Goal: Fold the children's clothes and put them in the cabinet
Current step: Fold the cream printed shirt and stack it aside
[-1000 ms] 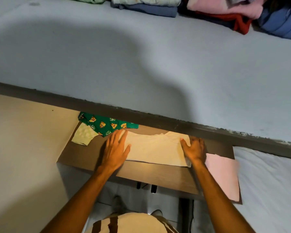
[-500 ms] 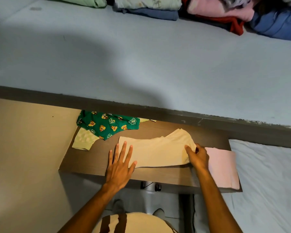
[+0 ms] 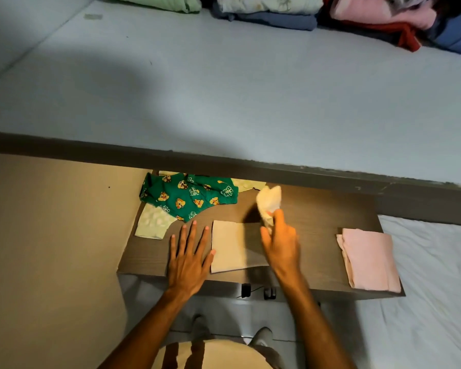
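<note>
A cream garment lies on the brown wooden board. My left hand rests flat and open on the board, its thumb touching the garment's left edge. My right hand pinches the garment's right end and holds it lifted and bunched above the board, carried over toward the left. A green cartoon-print garment lies unfolded at the board's back left, over a pale yellow piece. A folded pink garment sits at the board's right end.
A grey mattress stretches behind the board, with stacks of folded clothes along its far edge. A white sheet lies to the right. A beige wall panel stands at the left. My feet show below the board.
My right hand has lifted the cream garment's right end and swung it leftward over the rest. My left hand slid off the cloth to its left edge.
</note>
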